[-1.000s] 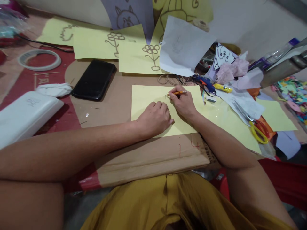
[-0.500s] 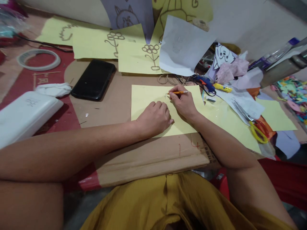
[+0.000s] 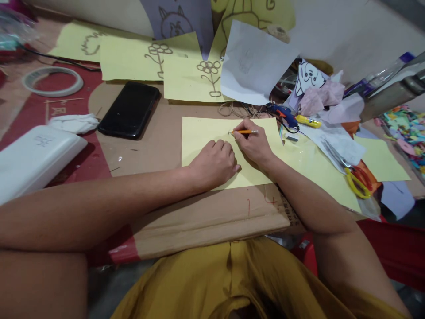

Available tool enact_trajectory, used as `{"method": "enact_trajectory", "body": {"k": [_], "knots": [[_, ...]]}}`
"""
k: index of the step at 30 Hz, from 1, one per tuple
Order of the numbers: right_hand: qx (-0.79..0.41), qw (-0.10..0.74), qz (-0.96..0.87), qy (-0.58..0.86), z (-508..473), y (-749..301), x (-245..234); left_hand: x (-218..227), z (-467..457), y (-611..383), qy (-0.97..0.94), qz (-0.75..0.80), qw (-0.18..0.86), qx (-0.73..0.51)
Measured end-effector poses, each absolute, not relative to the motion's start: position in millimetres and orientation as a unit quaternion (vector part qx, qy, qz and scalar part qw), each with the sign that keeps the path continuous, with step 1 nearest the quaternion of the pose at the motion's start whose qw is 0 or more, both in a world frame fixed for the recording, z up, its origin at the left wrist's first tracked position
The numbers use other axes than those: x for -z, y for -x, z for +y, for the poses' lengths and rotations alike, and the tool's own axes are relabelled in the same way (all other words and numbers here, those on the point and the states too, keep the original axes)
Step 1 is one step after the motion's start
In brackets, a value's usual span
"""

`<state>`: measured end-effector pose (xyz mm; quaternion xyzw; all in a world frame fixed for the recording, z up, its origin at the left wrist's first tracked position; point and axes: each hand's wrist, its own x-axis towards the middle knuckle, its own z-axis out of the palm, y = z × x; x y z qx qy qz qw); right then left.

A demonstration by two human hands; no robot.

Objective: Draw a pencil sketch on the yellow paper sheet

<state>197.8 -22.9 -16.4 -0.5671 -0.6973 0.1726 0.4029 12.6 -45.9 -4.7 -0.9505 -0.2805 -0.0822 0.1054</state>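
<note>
A pale yellow sheet of paper [image 3: 202, 137] lies on a brown cardboard board [image 3: 159, 146] in front of me. My right hand [image 3: 254, 144] pinches an orange pencil [image 3: 245, 131], whose tip touches the sheet near its upper middle. My left hand [image 3: 214, 164] rests on the sheet with its fingers curled under, pressing the paper down just left of the pencil; nothing shows inside it.
A black phone [image 3: 129, 110] lies left of the sheet. Yellow sheets with flower drawings [image 3: 209, 75] lie behind. A white box [image 3: 33, 157], a tape ring [image 3: 53, 82], yellow-handled scissors [image 3: 358, 181], a blue glue gun [image 3: 282, 113] and scattered paper scraps surround the board.
The pencil in my right hand has shifted slightly, its tip moving a little on the sheet. My left hand has stayed where it was.
</note>
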Motion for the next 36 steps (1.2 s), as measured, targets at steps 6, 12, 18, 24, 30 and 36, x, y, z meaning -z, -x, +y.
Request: {"method": "enact_trajectory", "body": {"k": [6,12,18,24,30,36], "knots": [[-0.189,0.404,-0.694,0.565,-25.4,-197.5,14.6,2.9,-46.3,-12.2,0.952,-0.277,0.1,0.082],[-0.175,0.415,-0.69,0.566,-22.7,-198.0,18.0,3.5,-45.7,-11.2,0.952,-0.28,0.095,0.084],[-0.186,0.409,-0.69,0.568,-22.6,-196.2,14.2,5.9,-45.5,-11.5,0.951,-0.276,0.101,0.101],[-0.202,0.413,-0.686,0.564,-25.6,-197.2,15.5,4.6,-45.9,-11.7,0.952,-0.274,0.103,0.091],[-0.221,0.444,-0.66,0.565,-22.7,-199.0,20.2,3.7,-45.7,-11.6,0.952,-0.284,0.088,0.078],[-0.209,0.424,-0.661,0.583,-19.0,-196.7,16.7,2.8,-46.0,-12.4,0.952,-0.285,0.085,0.074]]}}
